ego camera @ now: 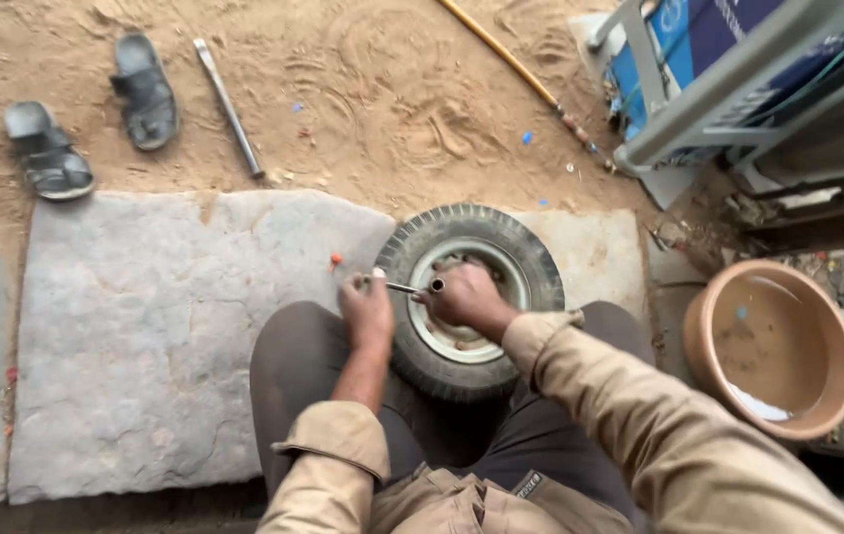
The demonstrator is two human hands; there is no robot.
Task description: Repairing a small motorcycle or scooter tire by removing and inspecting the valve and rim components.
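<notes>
A small black tyre on a pale metal rim point(519, 265) lies flat on a stone slab between my knees. My left hand point(367, 311) grips the handle end of a thin metal socket wrench point(412, 288) at the tyre's left side. My right hand point(468, 296) rests on the rim's hub and holds the wrench's socket end. The hub bolts are mostly hidden under my right hand.
A grey stone slab point(165, 326) covers the sandy ground to the left. Two dark sandals point(46, 150) and a long metal bar point(229, 107) lie on the sand beyond. A brown basin of water point(773, 346) sits at right, a grey metal frame point(729, 99) behind it.
</notes>
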